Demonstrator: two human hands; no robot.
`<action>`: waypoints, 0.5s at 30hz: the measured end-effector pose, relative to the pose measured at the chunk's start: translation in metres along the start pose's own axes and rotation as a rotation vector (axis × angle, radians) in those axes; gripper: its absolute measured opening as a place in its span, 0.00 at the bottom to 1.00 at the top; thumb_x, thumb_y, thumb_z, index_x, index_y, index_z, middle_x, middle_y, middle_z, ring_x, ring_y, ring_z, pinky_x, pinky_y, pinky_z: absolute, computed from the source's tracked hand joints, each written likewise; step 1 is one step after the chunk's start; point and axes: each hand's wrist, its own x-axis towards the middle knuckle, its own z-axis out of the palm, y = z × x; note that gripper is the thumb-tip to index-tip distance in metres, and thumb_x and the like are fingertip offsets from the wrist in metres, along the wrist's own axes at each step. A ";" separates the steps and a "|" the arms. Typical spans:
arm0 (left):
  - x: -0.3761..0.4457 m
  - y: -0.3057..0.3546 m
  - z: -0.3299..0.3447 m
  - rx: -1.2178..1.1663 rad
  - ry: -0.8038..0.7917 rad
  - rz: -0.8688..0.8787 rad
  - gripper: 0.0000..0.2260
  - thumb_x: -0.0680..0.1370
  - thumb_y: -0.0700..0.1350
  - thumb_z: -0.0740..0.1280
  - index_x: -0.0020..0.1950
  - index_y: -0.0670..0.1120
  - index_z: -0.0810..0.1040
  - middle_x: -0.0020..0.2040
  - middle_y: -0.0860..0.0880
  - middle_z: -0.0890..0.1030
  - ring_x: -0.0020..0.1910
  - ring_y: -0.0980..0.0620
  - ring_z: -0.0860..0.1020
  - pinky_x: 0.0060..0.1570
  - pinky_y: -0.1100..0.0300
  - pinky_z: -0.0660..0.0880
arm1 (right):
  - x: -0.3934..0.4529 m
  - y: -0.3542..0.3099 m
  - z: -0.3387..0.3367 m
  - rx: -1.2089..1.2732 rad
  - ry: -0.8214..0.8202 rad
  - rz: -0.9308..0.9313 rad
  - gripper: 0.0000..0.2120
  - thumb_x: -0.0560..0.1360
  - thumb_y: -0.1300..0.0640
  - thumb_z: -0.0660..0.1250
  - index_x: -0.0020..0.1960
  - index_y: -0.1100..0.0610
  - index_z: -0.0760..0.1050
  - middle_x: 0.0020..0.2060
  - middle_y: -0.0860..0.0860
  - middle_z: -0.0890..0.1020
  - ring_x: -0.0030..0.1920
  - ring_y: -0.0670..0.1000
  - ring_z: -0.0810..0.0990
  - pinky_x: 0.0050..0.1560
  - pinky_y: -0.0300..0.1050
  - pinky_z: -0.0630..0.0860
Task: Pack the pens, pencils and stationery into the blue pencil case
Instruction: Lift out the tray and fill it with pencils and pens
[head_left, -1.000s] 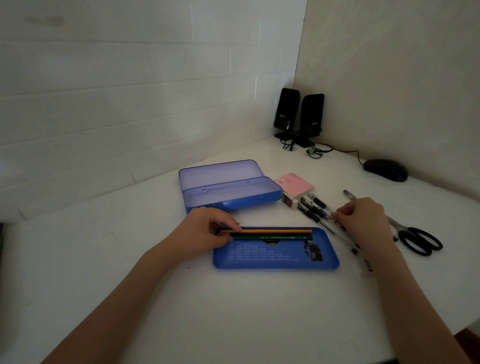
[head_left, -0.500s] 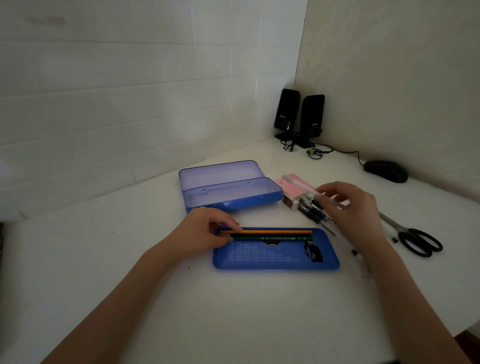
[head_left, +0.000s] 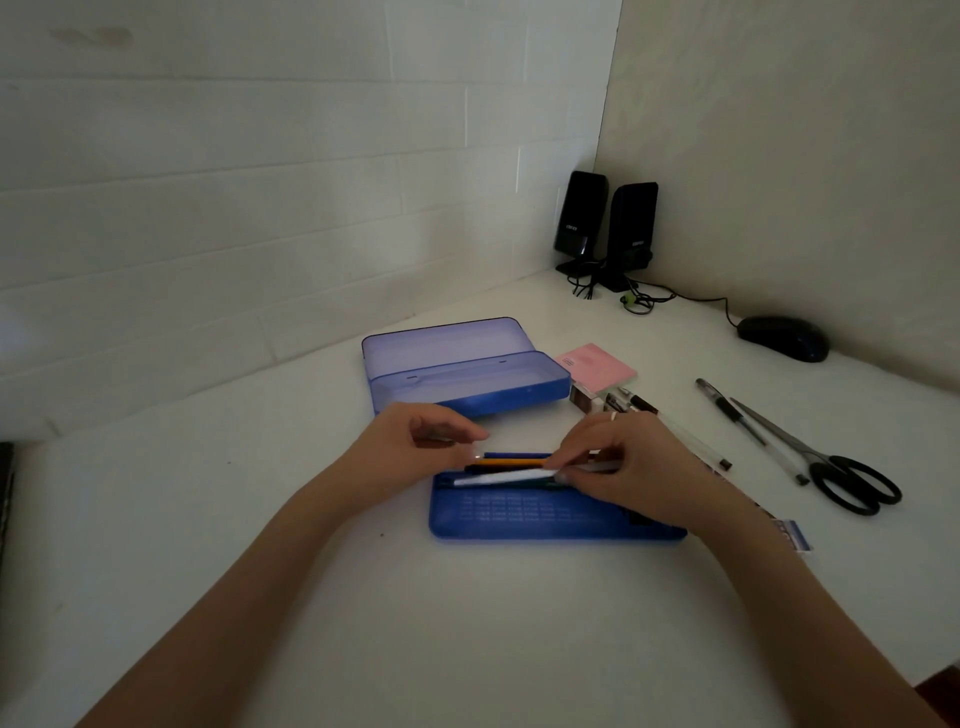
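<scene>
Both hands met over the blue tray (head_left: 519, 519): right hand (head_left: 628, 473) pinched a white pen (head_left: 501, 477), left hand (head_left: 415, 441) steadied the pencils (head_left: 511, 461) with loosely curled fingers.

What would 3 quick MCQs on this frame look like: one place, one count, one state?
1. The scissors lie: A) in the tray B) on the table right of the tray C) by the speakers.
2. Black speakers in the corner: A) one B) two C) three.
3. The right hand: A) rests open B) holds a white pen C) grips the mouse.

Key: 1 B, they lie on the table beyond the blue tray; 2 B, a pair stands there; 3 B, its fingers pinch the white pen over the tray.
</scene>
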 end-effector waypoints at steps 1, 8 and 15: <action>-0.001 0.001 0.000 -0.002 -0.023 -0.006 0.08 0.69 0.41 0.75 0.47 0.50 0.84 0.44 0.55 0.86 0.46 0.60 0.82 0.49 0.70 0.75 | 0.000 0.000 0.001 0.006 -0.019 -0.018 0.08 0.70 0.60 0.72 0.47 0.49 0.84 0.40 0.42 0.82 0.43 0.43 0.79 0.40 0.29 0.72; -0.001 -0.002 0.001 0.143 -0.179 0.049 0.17 0.64 0.41 0.78 0.51 0.53 0.83 0.51 0.53 0.84 0.52 0.56 0.81 0.57 0.59 0.77 | 0.002 -0.001 0.007 -0.071 -0.068 -0.080 0.06 0.70 0.58 0.73 0.46 0.50 0.84 0.40 0.43 0.82 0.43 0.43 0.80 0.46 0.33 0.75; 0.000 -0.005 0.001 0.142 -0.181 0.076 0.17 0.67 0.35 0.75 0.52 0.51 0.82 0.52 0.52 0.84 0.53 0.56 0.81 0.58 0.60 0.76 | 0.007 -0.004 0.020 -0.157 -0.028 -0.038 0.03 0.70 0.52 0.72 0.44 0.48 0.83 0.41 0.45 0.81 0.42 0.44 0.78 0.47 0.46 0.76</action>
